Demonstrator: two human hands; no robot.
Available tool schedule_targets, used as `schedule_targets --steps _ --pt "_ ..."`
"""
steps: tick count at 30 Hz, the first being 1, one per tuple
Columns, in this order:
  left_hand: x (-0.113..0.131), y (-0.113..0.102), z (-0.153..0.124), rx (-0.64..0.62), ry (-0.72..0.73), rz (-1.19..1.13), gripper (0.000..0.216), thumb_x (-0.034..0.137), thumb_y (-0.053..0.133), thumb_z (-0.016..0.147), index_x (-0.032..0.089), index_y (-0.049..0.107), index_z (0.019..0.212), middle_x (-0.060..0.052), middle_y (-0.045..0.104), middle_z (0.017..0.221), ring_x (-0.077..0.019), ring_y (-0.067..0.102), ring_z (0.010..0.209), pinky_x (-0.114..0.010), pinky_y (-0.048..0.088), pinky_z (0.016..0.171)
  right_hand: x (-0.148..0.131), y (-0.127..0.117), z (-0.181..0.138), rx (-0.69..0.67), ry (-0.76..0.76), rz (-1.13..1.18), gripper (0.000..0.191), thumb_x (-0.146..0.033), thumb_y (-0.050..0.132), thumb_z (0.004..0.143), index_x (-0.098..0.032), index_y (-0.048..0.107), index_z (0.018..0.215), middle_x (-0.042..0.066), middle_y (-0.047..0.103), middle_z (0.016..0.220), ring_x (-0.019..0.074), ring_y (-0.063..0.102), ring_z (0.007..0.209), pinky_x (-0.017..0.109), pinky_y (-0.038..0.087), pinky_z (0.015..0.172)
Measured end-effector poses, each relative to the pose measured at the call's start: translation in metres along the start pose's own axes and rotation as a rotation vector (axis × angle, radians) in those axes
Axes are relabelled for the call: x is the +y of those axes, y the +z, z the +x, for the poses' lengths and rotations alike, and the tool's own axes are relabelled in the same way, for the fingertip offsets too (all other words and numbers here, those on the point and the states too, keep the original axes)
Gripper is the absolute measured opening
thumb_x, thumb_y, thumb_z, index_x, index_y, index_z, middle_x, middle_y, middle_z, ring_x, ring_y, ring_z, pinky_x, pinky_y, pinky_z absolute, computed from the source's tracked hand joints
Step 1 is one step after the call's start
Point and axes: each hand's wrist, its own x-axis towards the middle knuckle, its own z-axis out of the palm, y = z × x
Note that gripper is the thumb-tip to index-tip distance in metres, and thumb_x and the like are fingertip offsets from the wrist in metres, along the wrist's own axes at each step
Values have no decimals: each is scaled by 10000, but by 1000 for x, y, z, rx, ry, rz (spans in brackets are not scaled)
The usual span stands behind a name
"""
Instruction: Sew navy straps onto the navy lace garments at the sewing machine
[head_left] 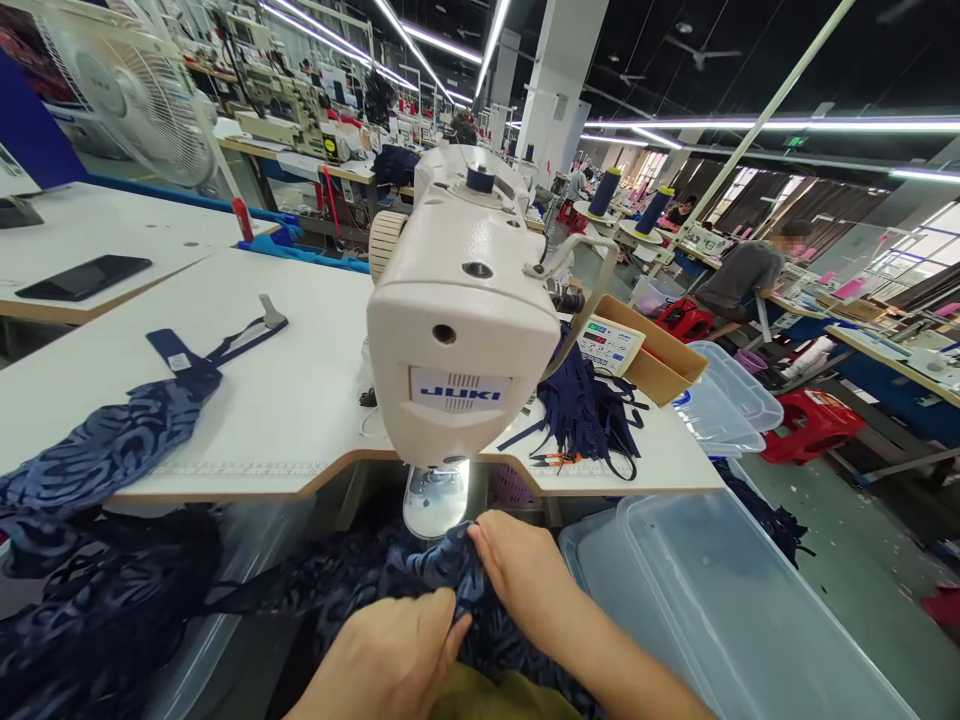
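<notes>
My left hand [394, 655] and my right hand [525, 575] both pinch a dark blue patterned fabric [442, 570] in front of the lit needle plate [435, 495] of a white JUKI sewing machine [461, 320]. Both hands have their fingers closed on the cloth, close together, with the right a little farther forward. More of the same blue fabric [97, 450] trails off to the left over the white table [285, 400] and down into a dark heap [97, 610].
A pile of dark blue straps [589, 410] and small orange snips [555, 460] lie right of the machine. Clear plastic bins [720, 610] stand at my right. A black tablet [82, 277] and a fan [142, 90] are at left. Another person [742, 275] sits at a far table.
</notes>
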Motion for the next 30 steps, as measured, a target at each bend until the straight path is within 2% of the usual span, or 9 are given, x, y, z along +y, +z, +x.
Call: schedule_targets --steps 5,8,10,12,15,17,20,24,30 --pt "-6 -30 7 125 -68 -127 338 443 496 888 199 553 1115 -80 678 1021 -195 661 895 -276 533 768 -10 -30 5 -51 -383 -39 223 -321 428 991 -200 592 902 -4 581 728 124 515 650 251 329 596" --pt "-18 -39 11 -87 -285 -397 271 408 527 879 242 576 1088 -1 701 927 -135 666 792 -186 529 698 -21 -37 9 8 -535 103 229 -390 471 967 -230 632 938 -22 578 684 112 497 605 240 333 581" --pt "-28 -37 13 -143 -414 -442 225 433 479 905 254 607 955 55 681 748 -101 639 623 -149 495 555 -23 -29 17 95 -385 147 231 -426 504 944 -244 638 894 -28 584 665 117 514 612 236 334 583" --pt "-37 -30 14 -31 -439 -262 270 449 449 919 243 615 974 38 688 785 -119 653 658 -178 503 589 -20 -15 28 156 -144 156 211 -428 555 913 -240 619 843 -28 596 667 132 543 634 236 332 579" --pt "-46 -18 16 182 -252 77 289 353 449 936 227 584 1159 -43 688 1055 -185 645 960 -290 481 863 -12 6 41 189 137 189 197 -406 614 868 -222 562 821 -29 600 680 146 565 624 237 329 565" --pt "-47 -13 18 200 -88 150 305 235 421 946 235 565 1215 -40 672 1148 -172 595 1080 -310 395 981 -8 13 44 192 224 244 191 -390 609 861 -219 526 838 -32 600 691 154 577 631 240 344 580" --pt "-43 -6 19 157 18 109 342 152 375 950 225 560 1228 -9 671 1186 -120 576 1116 -275 317 1019 -5 16 41 175 240 390 153 -363 541 888 -223 484 871 -35 599 721 157 590 673 248 386 632" --pt "-35 3 19 196 -132 50 337 165 359 966 256 578 1204 7 680 1178 -127 582 1130 -317 264 1023 -1 15 39 184 217 535 107 -324 448 925 -221 461 950 -25 596 783 149 590 712 266 424 692" --pt "-31 6 30 221 -143 133 307 155 405 938 224 586 1177 -2 702 1124 -161 613 1088 -356 258 980 5 20 48 217 221 541 80 -288 438 922 -218 457 957 -8 611 815 165 599 764 290 424 728"
